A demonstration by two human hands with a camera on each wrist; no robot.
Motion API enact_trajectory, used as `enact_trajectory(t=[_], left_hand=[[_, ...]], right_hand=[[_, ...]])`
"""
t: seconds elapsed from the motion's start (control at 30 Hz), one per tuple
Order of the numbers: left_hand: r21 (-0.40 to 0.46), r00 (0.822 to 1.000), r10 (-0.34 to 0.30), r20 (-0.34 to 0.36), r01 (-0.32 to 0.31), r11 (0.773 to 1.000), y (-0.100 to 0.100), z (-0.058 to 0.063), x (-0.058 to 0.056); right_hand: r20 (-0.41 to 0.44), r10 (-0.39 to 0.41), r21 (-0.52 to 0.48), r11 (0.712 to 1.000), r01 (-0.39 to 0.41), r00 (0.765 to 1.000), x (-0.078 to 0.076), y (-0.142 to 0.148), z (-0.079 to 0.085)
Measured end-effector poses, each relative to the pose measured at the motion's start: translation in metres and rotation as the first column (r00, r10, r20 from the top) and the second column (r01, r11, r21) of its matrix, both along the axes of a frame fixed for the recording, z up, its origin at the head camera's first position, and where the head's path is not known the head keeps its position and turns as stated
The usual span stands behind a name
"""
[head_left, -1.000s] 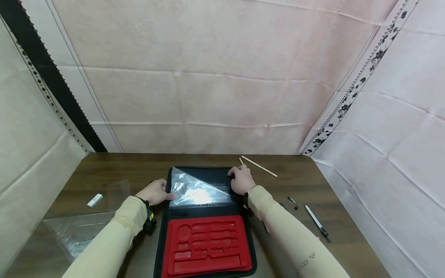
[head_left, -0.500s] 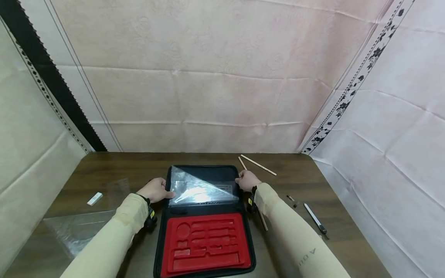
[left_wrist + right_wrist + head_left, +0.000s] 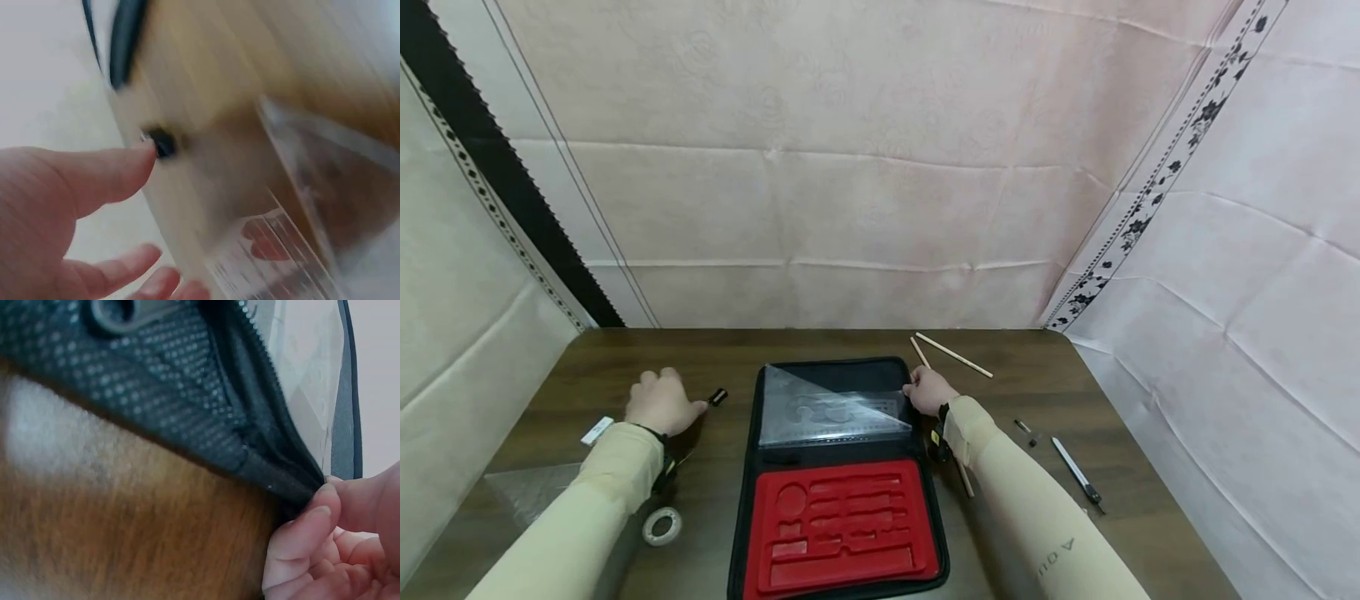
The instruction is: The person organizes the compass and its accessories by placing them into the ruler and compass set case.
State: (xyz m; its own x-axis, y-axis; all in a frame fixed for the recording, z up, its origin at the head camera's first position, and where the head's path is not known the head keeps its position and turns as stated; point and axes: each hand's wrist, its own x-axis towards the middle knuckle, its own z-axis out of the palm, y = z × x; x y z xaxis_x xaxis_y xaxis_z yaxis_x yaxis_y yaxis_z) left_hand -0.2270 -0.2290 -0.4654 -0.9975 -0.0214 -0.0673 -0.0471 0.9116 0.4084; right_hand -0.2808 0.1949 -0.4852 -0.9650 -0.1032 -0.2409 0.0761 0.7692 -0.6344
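A black zippered case (image 3: pixel 746 500) lies unfolded on the table, with a red moulded insert (image 3: pixel 850 575) in its near half. A clear plastic corner pocket (image 3: pixel 820 421) spans its far half. My right hand (image 3: pixel 931 391) pinches the case's zippered edge (image 3: pixel 275 465) between thumb and fingers, at the right side of the far half. Away from the case, my left hand (image 3: pixel 660 403) is over the table to its left, fingers extended and holding nothing. Just beyond its thumb lies a small black item (image 3: pixel 718 397). In the left wrist view a clear plastic bag (image 3: pixel 306 187) shows, blurred, below the hand.
A white roll of tape (image 3: pixel 662 527) and a small white block (image 3: pixel 597 431) lie on the left. Wooden sticks (image 3: pixel 955 355) are at the back right. Further right lie a craft knife (image 3: pixel 1077 471) and a small dark piece (image 3: pixel 1026 432).
My left hand has left the case's left edge and moved left over the table, uncovering the roll of tape. My right hand has shifted slightly right along the case edge and stays there.
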Motion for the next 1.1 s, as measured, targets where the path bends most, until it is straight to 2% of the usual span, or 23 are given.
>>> enact_trajectory(t=[0.1,0.2,0.37,0.43,0.57,0.77,0.83,0.97,1.1], left_hand=[[-0.036,0.999,0.045,-0.008,-0.045,0.998,-0.014,0.000,0.004],[-0.052,0.998,0.056,0.038,-0.054,0.997,-0.020,-0.002,0.008],[-0.051,0.985,-0.006,0.174,0.015,0.999,-0.022,-0.007,0.009],[-0.032,0.980,-0.030,0.198,0.037,0.999,-0.022,-0.009,0.008],[-0.009,0.982,-0.047,0.185,0.049,0.999,-0.024,-0.012,0.005],[-0.031,0.994,-0.080,0.072,0.082,0.996,-0.030,-0.013,0.001],[-0.039,0.996,-0.074,0.050,0.076,0.996,-0.033,-0.013,-0.001],[-0.035,0.996,-0.003,0.090,0.007,0.999,-0.037,-0.009,-0.004],[-0.048,0.986,0.054,0.155,-0.047,0.998,-0.038,0.000,-0.008]], right_hand=[[-0.002,-0.001,-0.002,1.000,0.001,1.000,0.001,-0.001,0.001],[-0.006,-0.003,-0.007,1.000,0.003,1.000,0.001,-0.001,0.002],[-0.005,-0.009,0.008,1.000,0.009,1.000,0.002,-0.002,0.001],[-0.008,-0.009,0.014,1.000,0.009,1.000,0.003,-0.002,0.001],[-0.017,-0.003,0.018,1.000,0.003,1.000,0.005,-0.003,0.002],[-0.014,-0.011,0.016,1.000,0.012,1.000,0.006,-0.003,0.001],[-0.009,-0.014,0.017,1.000,0.015,1.000,0.006,-0.003,0.000],[0.000,-0.020,0.011,1.000,0.020,1.000,0.006,-0.003,-0.001],[-0.005,-0.024,0.008,1.000,0.024,1.000,0.006,-0.003,0.001]])
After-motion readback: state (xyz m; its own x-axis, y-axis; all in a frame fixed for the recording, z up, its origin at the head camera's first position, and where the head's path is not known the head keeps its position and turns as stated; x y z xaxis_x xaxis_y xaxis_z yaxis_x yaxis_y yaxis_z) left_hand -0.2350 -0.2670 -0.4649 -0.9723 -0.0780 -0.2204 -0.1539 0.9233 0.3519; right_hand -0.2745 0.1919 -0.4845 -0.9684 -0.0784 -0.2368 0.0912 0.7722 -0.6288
